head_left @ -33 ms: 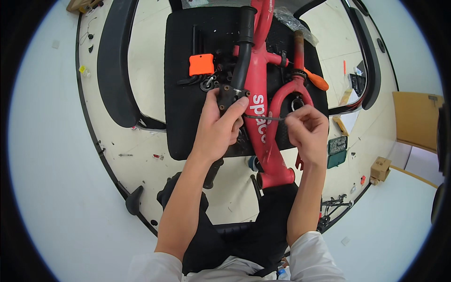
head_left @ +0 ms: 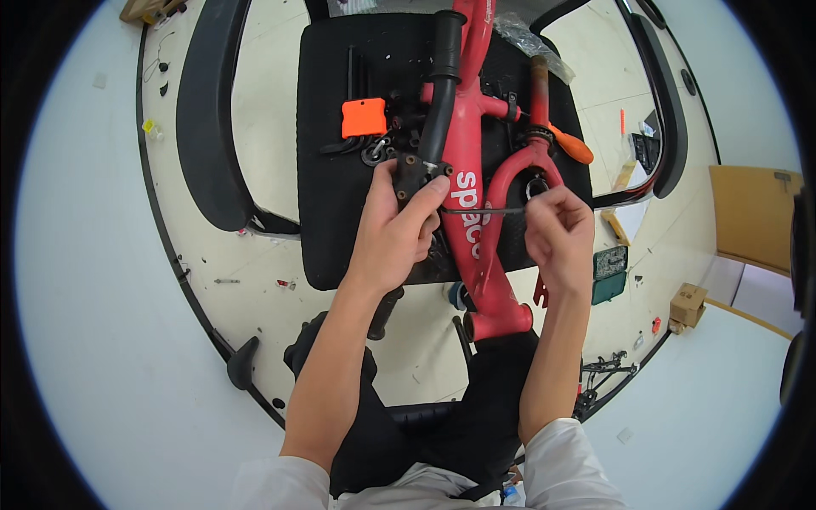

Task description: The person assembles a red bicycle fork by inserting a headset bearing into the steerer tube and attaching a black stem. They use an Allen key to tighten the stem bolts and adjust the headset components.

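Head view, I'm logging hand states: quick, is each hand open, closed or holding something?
Left hand: closed, holding the black bolted handlebar stem.
Right hand: closed, pinching one end of a thin dark rod, possibly a hex key.

Pale, plain walls (head_left: pixel 81 280) curve round on both sides, meeting a cream tiled floor (head_left: pixel 255 327) along a dark skirting strip (head_left: pixel 140 98). A black chair with a broad seat (head_left: pixel 327 242) and looping armrests (head_left: pixel 204 119) stands in the middle. At right, a brown panel (head_left: pixel 752 217) stands upright near a small cardboard box (head_left: pixel 688 304). The light is bright and even.
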`<state>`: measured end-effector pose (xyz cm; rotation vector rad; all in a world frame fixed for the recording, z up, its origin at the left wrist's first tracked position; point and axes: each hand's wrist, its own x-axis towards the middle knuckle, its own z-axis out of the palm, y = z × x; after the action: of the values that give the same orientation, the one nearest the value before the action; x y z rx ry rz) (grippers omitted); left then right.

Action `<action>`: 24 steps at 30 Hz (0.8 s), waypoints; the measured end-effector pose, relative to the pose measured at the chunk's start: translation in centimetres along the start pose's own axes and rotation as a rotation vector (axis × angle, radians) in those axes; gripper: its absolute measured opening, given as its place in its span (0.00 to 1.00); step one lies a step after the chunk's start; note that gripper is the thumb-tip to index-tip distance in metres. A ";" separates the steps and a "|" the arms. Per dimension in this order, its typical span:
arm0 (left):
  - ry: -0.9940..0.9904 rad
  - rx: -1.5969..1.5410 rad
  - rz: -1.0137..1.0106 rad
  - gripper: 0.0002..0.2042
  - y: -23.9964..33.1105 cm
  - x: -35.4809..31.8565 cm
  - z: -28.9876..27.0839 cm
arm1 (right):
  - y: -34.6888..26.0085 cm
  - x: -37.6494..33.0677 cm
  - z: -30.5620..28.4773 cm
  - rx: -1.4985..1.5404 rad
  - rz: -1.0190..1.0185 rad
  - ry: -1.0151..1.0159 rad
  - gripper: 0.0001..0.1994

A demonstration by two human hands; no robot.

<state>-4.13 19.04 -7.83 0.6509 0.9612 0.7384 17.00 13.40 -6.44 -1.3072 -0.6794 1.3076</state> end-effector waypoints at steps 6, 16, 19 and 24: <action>-0.002 0.110 0.092 0.20 -1.1 0.0 0.6 | -1.7 4.2 3.6 0.227 -0.031 0.164 0.07; -0.012 0.161 0.216 0.27 -2.0 1.4 -0.6 | -2.5 -1.4 13.1 -1.069 -0.686 -0.401 0.06; -0.034 -0.037 0.015 0.20 -0.3 0.7 -0.1 | -1.7 -4.7 11.1 -1.069 -0.576 -0.435 0.07; -0.118 -0.183 0.000 0.17 0.3 0.3 -0.8 | 2.3 -7.1 5.3 -0.998 -0.530 -0.284 0.09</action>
<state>-4.83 19.62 -8.09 0.5282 0.7751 0.7696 9.83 7.83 -5.27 -1.5285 -1.8926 0.6953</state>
